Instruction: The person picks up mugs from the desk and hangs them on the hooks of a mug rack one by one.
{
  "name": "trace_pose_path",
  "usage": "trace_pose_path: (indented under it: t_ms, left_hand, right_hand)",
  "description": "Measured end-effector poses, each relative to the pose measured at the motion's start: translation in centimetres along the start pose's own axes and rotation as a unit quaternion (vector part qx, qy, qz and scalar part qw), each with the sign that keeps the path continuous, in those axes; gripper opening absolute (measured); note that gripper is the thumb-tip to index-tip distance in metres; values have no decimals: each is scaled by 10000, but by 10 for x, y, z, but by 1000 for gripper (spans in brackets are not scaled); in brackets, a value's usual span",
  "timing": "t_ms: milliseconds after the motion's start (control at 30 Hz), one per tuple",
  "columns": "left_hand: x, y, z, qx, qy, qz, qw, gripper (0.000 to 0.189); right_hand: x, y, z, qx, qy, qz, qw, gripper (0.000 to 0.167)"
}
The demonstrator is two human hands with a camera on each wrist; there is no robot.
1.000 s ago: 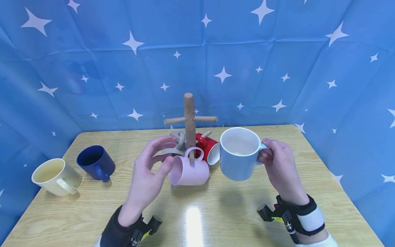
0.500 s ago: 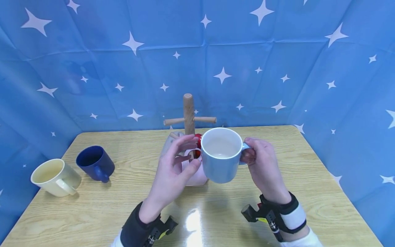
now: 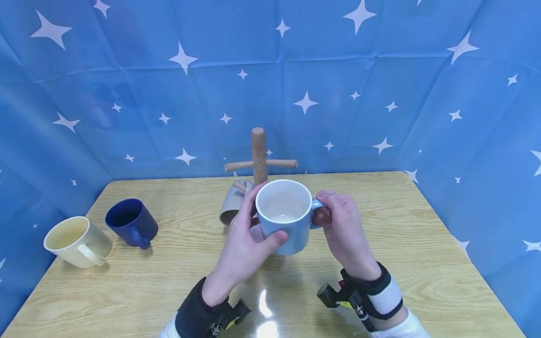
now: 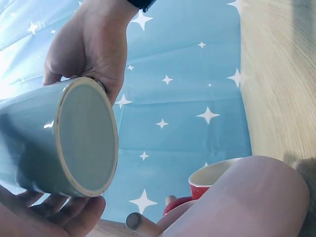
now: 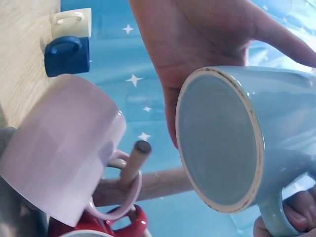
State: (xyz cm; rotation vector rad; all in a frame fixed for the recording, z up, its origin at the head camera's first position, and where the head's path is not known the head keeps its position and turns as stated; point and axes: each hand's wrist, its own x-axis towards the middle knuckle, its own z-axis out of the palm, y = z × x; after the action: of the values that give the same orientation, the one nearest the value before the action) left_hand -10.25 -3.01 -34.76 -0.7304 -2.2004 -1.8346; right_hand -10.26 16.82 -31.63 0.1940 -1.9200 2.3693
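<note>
Right hand (image 3: pixel 345 225) is pinching the light blue mug (image 3: pixel 293 237) by its handle (image 5: pixel 271 216). Left hand (image 3: pixel 245 246) is spread around the side, can't tell if touching.

From ten to two o'clock, you face a creased blue cloth backdrop (image 3: pixel 241 28) printed with white four-pointed stars (image 3: pixel 358 17). Your pale wood-grain tabletop (image 3: pixel 422 244) catches white glare (image 3: pixel 267 330) at six o'clock.

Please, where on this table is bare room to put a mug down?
Bare wood shows between the right hand and the right edge of the table, and between the navy mug and left hand. Crowded: the wooden rack, with its grey mug, pink mug and red mug.
</note>
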Motion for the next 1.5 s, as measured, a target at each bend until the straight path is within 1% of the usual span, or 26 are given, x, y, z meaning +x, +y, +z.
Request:
trace_pose_path:
  t_ms: [133,333,533,600,633,867,1267,1333,1400,1500]
  left_hand:
    - [0,1,1,-137,23,21,9999,111]
    - [1,-2,2,-471,137,64,9988,109]
    - [-2,-5,2,-402,407,180,9982,100]
    - [-2,-6,1,-419,442,214,9979,98]
    - [-2,-7,1,-417,452,258,9978,97]
    - [-2,-9,0,-409,410,193,9981,94]
    - [-1,-9,0,-417,423,334,9977,89]
    - [-1,-9,0,-381,468,367,9975,91]
    - [-1,-9,0,-332,515,397,9973,93]
    - [-1,-9,0,-271,582,435,9970,94]
  right_hand:
    - [-1,3,5,-52,-41,-16,10000,46]
    - [-4,8,13,-66,-153,1,9999,45]
    - [-8,11,18,-156,-194,6,9997,44]
    - [-8,11,19,-210,-185,1,9996,44]
    - [-9,12,19,-226,-176,-3,9996,45]
    - [-10,12,20,-261,-130,70,9996,44]
    - [-10,13,19,-345,-178,45,9992,44]
    - [-9,12,19,-474,-199,-6,9987,44]
    - [-9,12,18,-762,-243,-140,9967,45]
    - [-10,13,15,-1415,-195,-562,9881,42]
